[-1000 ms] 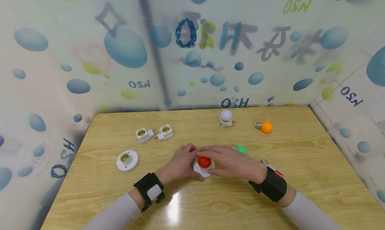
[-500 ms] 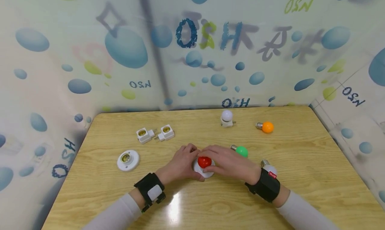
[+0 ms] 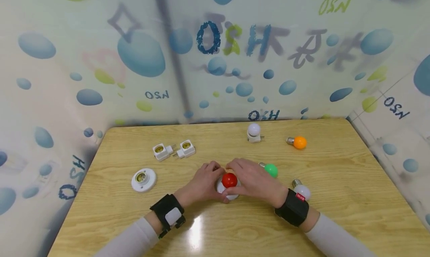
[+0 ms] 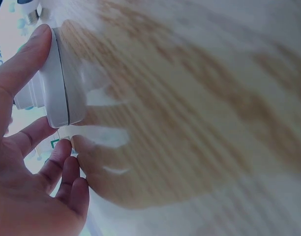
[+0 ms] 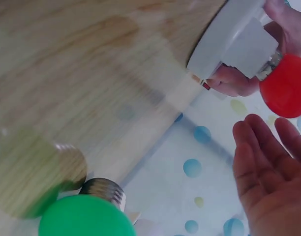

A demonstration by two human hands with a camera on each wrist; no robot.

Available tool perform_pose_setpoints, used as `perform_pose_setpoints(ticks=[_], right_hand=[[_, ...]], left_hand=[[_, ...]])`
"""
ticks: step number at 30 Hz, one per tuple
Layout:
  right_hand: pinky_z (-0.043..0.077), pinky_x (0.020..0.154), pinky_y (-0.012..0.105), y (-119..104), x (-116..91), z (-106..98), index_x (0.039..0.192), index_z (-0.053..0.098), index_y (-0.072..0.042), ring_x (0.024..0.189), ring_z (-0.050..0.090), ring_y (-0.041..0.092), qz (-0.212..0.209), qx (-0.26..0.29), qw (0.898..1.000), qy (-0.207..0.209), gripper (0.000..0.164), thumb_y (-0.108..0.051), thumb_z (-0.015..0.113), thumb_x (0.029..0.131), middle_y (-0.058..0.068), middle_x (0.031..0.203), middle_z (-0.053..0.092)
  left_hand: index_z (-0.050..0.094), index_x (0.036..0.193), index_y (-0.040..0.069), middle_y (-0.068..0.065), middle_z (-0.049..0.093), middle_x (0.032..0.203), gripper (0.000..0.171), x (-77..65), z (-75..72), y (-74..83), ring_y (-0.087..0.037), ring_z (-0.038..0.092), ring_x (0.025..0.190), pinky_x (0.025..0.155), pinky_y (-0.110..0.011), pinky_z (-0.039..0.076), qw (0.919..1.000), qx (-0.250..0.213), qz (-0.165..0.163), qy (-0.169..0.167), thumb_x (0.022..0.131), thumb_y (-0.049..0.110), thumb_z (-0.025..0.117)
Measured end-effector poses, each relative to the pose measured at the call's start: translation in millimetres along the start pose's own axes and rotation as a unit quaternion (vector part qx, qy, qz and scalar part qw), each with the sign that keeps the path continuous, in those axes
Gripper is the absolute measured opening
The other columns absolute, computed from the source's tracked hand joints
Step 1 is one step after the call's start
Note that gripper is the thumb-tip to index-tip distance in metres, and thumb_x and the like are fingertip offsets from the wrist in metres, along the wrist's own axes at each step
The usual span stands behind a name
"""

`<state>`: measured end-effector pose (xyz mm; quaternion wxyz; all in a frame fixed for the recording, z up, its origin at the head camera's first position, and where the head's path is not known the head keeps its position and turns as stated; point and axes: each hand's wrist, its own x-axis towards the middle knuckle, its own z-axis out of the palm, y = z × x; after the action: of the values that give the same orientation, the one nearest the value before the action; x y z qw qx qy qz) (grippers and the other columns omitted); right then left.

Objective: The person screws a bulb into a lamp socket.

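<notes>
Red bulb sits in the white round base, centre of the table, between the two hands; its long axis stands up from the base, square to the disc; right wrist view shows a strip of metal thread between globe and collar, so I read it as not fully down.

Right hand is the nearer one to the bulb; globe lies straight off its fingertips, to the hand's left; fingers extended and loose, with a gap between them and the globe in the right wrist view, so no grip there; thumb reaches round the near side in the head view, can't tell whether it touches.

Pose: right forearm comes in from lower right, back of hand up, palm side turned toward the bulb; left hand comes in from lower left and pinches the base rim, thumb on the near edge, fingers at the opposite edge.

Green bulb lies just beyond the right hand; white bulb right by its wrist strap.
</notes>
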<state>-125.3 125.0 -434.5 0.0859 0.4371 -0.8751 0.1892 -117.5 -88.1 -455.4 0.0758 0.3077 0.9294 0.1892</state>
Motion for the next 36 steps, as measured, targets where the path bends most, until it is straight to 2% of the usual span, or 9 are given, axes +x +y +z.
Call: perform_pose_setpoints(ticks=[2, 4, 9, 14, 17, 21, 26, 32, 36], right_hand=[[0.046, 0.092, 0.033, -0.3, -1.0, -4.0, 0.128, 0.056, -0.01, 0.107, 0.054, 0.013, 0.001, 0.007, 1.0, -0.017, 0.08, -0.07, 0.059, 0.076, 0.0, 0.121, 0.059], [0.04, 0.101, 0.039, 0.2, -2.9, -9.3, 0.136, 0.052, -0.012, 0.122, 0.047, 0.016, 0.0, 0.019, 0.999, -0.037, 0.082, -0.069, 0.059, 0.078, 0.0, 0.135, 0.053], [0.034, 0.106, 0.042, 1.7, -8.2, -22.1, 0.144, 0.047, -0.017, 0.135, 0.035, 0.015, -0.022, 0.056, 0.996, -0.073, 0.072, -0.059, 0.058, 0.086, -0.003, 0.15, 0.038], [0.036, 0.104, 0.041, 0.2, -10.1, -25.9, 0.145, 0.046, -0.018, 0.135, 0.037, 0.017, -0.056, 0.068, 0.993, -0.076, 0.06, -0.044, 0.059, 0.093, -0.001, 0.15, 0.039], [0.039, 0.102, 0.039, -0.7, -9.7, -25.7, 0.143, 0.05, -0.016, 0.132, 0.041, 0.016, -0.07, 0.072, 0.992, -0.08, 0.053, -0.031, 0.06, 0.093, 0.0, 0.149, 0.041], [0.04, 0.102, 0.037, -0.8, -9.3, -22.2, 0.14, 0.053, -0.015, 0.13, 0.043, 0.015, -0.068, 0.069, 0.99, -0.099, 0.05, -0.019, 0.058, 0.091, -0.001, 0.149, 0.041], [0.039, 0.102, 0.035, -0.3, -10.2, -17.6, 0.142, 0.051, -0.016, 0.129, 0.043, 0.014, -0.057, 0.058, 0.99, -0.115, 0.05, -0.021, 0.056, 0.092, -0.004, 0.15, 0.039], [0.041, 0.101, 0.036, -0.3, -12.2, -15.5, 0.143, 0.05, -0.018, 0.127, 0.045, 0.014, -0.043, 0.062, 0.991, -0.107, 0.051, -0.024, 0.057, 0.093, -0.006, 0.149, 0.041], [0.042, 0.099, 0.035, -0.3, -12.3, -13.9, 0.14, 0.053, -0.016, 0.125, 0.047, 0.014, -0.049, 0.058, 0.992, -0.101, 0.049, -0.023, 0.059, 0.092, -0.003, 0.147, 0.044]], left_hand=[[0.062, 0.121, 0.014, -0.004, 0.049, 0.118, 0.073, -0.8, -0.3, 0.1, -0.023, 0.044, 0.106, 0.086, -0.036, 0.042, 1.0, -0.001, -0.003, -0.002, 0.066, 0.06, 0.077], [0.061, 0.12, 0.014, -0.005, 0.049, 0.119, 0.072, -1.5, -1.0, 0.0, -0.024, 0.044, 0.106, 0.086, -0.037, 0.042, 1.0, -0.002, -0.004, -0.005, 0.066, 0.059, 0.078], [0.059, 0.129, 0.013, -0.006, 0.048, 0.121, 0.081, -2.9, -2.5, -1.6, -0.025, 0.044, 0.107, 0.087, -0.039, 0.041, 1.0, 0.0, -0.005, -0.006, 0.065, 0.059, 0.079], [0.056, 0.135, 0.013, -0.006, 0.048, 0.12, 0.088, -2.6, -3.3, -3.2, -0.026, 0.045, 0.105, 0.086, -0.039, 0.042, 1.0, 0.0, -0.003, 0.003, 0.064, 0.058, 0.079], [0.055, 0.136, 0.013, -0.007, 0.048, 0.119, 0.089, -2.5, -4.1, -3.3, -0.027, 0.045, 0.105, 0.085, -0.04, 0.042, 0.9999, -0.007, -0.003, 0.008, 0.063, 0.057, 0.081], [0.056, 0.135, 0.015, -0.007, 0.048, 0.119, 0.087, -2.7, -4.5, -2.8, -0.027, 0.045, 0.106, 0.085, -0.041, 0.042, 0.9999, -0.015, -0.007, 0.005, 0.063, 0.056, 0.081], [0.056, 0.134, 0.015, -0.007, 0.048, 0.122, 0.085, -2.1, -2.8, -2.5, -0.027, 0.044, 0.107, 0.087, -0.041, 0.041, 0.9998, -0.016, -0.014, -0.005, 0.064, 0.058, 0.08], [0.057, 0.134, 0.017, -0.006, 0.048, 0.122, 0.086, -1.0, 0.1, -2.6, -0.025, 0.044, 0.106, 0.086, -0.039, 0.041, 0.9998, -0.018, -0.011, -0.003, 0.063, 0.059, 0.08], [0.057, 0.134, 0.017, -0.005, 0.048, 0.121, 0.086, -0.4, 1.8, -3.4, -0.025, 0.044, 0.107, 0.086, -0.039, 0.041, 0.9999, -0.016, -0.005, -0.002, 0.063, 0.06, 0.079]])
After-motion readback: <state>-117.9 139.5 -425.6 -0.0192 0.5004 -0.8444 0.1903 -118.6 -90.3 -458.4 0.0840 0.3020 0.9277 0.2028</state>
